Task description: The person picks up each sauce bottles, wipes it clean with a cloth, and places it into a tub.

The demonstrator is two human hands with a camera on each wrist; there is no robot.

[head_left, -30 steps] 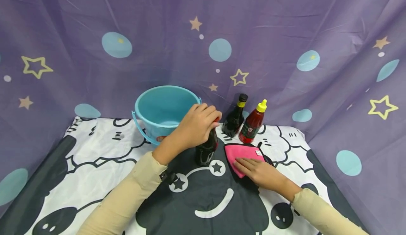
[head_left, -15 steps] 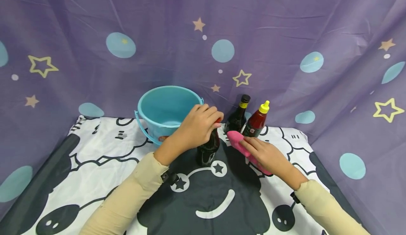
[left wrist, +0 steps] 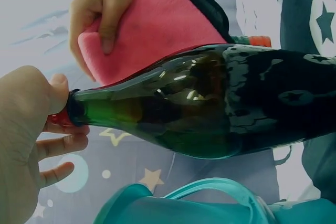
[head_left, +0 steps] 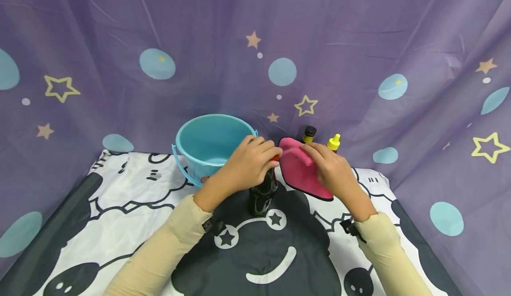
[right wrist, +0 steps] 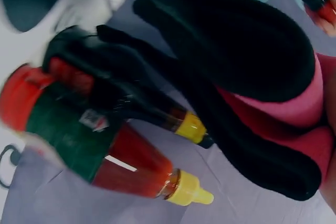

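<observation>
My left hand (head_left: 249,160) pinches the red cap (left wrist: 62,118) of a dark glass bottle (head_left: 263,194), which stands on the patterned tablecloth. Thumb and forefinger are at the cap in the left wrist view, with the other fingers extended. My right hand (head_left: 335,171) holds a pink cloth (head_left: 299,174) with black edging, raised just right of the bottle's neck. In the left wrist view the cloth lies behind the bottle and overlaps it. The right wrist view shows the cloth's black underside (right wrist: 236,51) folded over, with only part of the hand visible.
Behind the cloth stand a dark bottle (right wrist: 142,98) with a yellow neck band and a red sauce bottle (right wrist: 139,163) with a yellow nozzle; both are mostly hidden in the head view. A blue bucket (head_left: 195,165) stands left of the held bottle. A purple curtain (head_left: 223,65) hangs behind.
My right hand has picked the pink cloth up off the table and brought it up and left towards the bottle's neck. My left hand stays on the cap.
</observation>
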